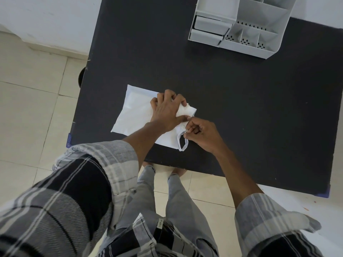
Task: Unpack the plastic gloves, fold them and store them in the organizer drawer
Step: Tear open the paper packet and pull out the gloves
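A flat white plastic packet of gloves (133, 112) lies on the black table (241, 108), near its front left. My left hand (168, 108) presses down on the packet's right end, fingers bunching the plastic there. My right hand (201, 134) pinches the packet's opened corner, where a torn strip (182, 143) loops out toward the table's front edge. The grey organizer (241, 25) stands at the far right of the table, its two small drawers (209, 30) facing left and both pushed in. No single glove is visible outside the packet.
The organizer has several open compartments on top. The table's front edge runs just below my hands, with tiled floor and my legs beneath. A white wall lies to the left.
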